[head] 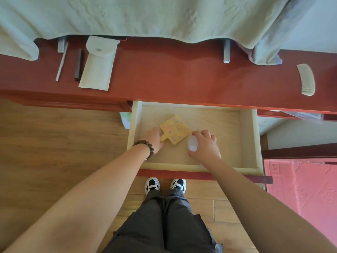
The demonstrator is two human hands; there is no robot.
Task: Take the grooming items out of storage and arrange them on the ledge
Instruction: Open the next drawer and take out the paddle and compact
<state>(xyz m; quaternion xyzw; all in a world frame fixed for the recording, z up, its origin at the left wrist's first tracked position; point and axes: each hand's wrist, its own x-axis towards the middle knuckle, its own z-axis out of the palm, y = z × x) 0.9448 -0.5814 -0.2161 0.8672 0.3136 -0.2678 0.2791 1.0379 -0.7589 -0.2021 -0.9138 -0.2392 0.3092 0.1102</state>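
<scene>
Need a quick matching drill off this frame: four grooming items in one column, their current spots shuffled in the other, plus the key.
Items:
1. comb
2. fabric pouch
3. yellow paddle-shaped item
4. small white item

Places:
A. in the open drawer, under the right hand
B. far right of the red ledge
C. in the drawer, its handle at the left hand
D. left part of the ledge, beside a dark stick

Pairs: 1-B, 2-D, 3-C, 4-A
</scene>
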